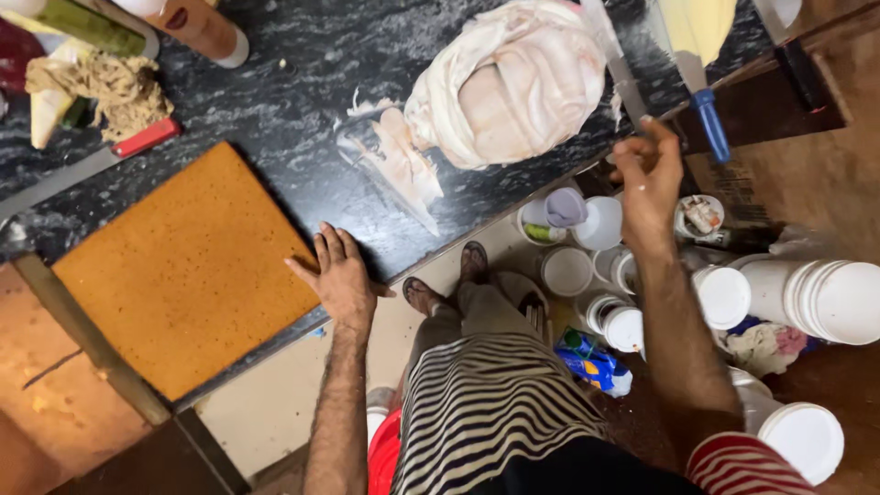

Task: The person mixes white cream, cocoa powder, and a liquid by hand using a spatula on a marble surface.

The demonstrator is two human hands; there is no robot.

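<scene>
On a dark speckled bench [302,73], a person is resting the left hand [341,275] flat at the near edge, its fingers [325,246] lying close together and touching the corner of a square brown sponge cake sheet [183,270]. The cake sheet is lying flat on the bench, one corner reaching out over the front edge. The right hand [649,179] is lifted beyond the bench edge, its fingers curled tight around the handle of a long flat knife [616,64], whose blade is pointing away over the bench. Just beside that blade, a crumpled white cloth smeared with pink cream [509,82] is sitting on the bench, and a clear plastic sheet with cream streaks [394,160] is lying between the cloth and the cake sheet. A scraper with a blue handle [706,115] is lying near the right hand. At the far left, a red-handled knife [82,170] is resting beside a heap of pale shreds [110,87]. Below the bench edge, white tubs and lids [724,298] are crowding the floor around the person's sandalled feet [445,280], well apart from the cake sheet. A blue and yellow packet [591,362] is lying among them.
</scene>
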